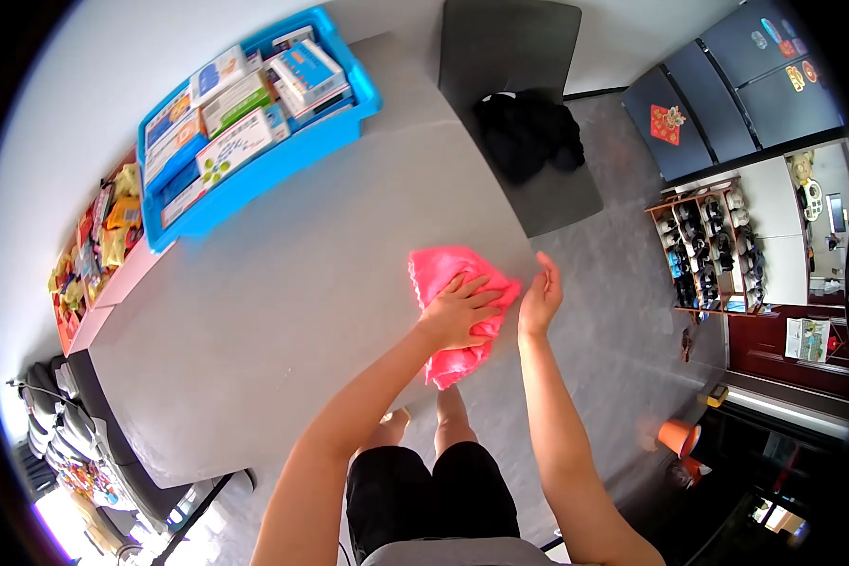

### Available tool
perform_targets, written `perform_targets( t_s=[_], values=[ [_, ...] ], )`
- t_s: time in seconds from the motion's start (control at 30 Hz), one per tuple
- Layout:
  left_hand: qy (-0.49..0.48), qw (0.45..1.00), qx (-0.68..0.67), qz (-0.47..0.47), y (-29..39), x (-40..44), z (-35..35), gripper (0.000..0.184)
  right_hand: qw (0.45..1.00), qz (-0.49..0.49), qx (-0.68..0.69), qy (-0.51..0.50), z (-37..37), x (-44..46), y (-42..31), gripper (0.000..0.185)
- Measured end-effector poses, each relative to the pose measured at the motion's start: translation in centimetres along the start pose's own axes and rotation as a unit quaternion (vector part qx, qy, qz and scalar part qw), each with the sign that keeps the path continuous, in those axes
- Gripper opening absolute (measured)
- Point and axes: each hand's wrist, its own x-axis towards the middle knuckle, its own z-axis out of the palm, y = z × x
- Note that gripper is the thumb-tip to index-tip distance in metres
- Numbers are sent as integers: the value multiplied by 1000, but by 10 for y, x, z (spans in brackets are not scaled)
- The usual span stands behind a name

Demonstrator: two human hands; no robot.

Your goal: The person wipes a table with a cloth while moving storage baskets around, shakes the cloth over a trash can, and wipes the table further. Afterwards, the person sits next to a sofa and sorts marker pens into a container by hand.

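Note:
A bright pink cloth lies spread on the grey table near its right edge. My left hand rests flat on top of the cloth with its fingers apart, pressing it to the surface. Just past the table's edge, to the right of the cloth, my right hand is held up with its fingers loosely curved. Nothing shows in it, and it does not appear to grip the cloth.
A blue basket of small boxes stands at the table's upper left, beside colourful packets. Beyond the table is a dark chair with black clothing. A shoe rack and an orange pot stand at the right.

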Motion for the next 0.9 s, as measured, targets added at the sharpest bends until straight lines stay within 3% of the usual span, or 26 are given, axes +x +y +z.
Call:
perform_targets(
  t_s=[0.07, 0.17, 0.27, 0.3, 0.4, 0.43, 0.53, 0.67, 0.73, 0.8, 0.83, 0.9],
  values=[
    [38, 999, -7, 0, 0, -42, 3, 43, 1000, -16, -12, 0, 5, -26, -2, 30],
    [-64, 996, 32, -57, 4, -93, -13, 33, 999, -22, -31, -33, 23, -73, -7, 29],
    [-98, 948, -103, -286, 20, -136, -44, 28, 997, -7, -24, -78, 48, -123, -14, 29],
    [251, 961, -81, -83, -7, -177, 5, 26, 996, 2, -18, -91, 55, -139, -16, 28],
    [397, 801, -342, -287, 0, -201, -17, 27, 991, -34, -26, -124, 73, -178, -22, 28],
    [420, 708, -475, -312, -4, -209, -31, 30, 991, -14, -4, -135, 79, -188, -24, 28],
    [460, 488, -695, -259, -16, -254, -77, 35, 985, -40, -18, -167, 92, -211, -36, 28],
    [371, 479, -725, -327, -64, -329, -96, 40, 978, -24, -8, -209, 111, -234, -54, 28],
    [361, 629, -564, -394, -98, -357, -81, 45, 973, -21, -11, -231, 117, -243, -60, 29],
    [401, 752, -215, -478, -99, -370, -73, 49, 970, -12, -19, -241, 120, -250, -63, 29],
    [395, 773, -27, -495, -95, -371, -71, 51, 970, -7, -25, -244, 120, -253, -63, 29],
    [356, 799, 65, -479, -91, -362, -59, 56, 967, -55, -44, -244, 123, -256, -50, 28]
  ],
)
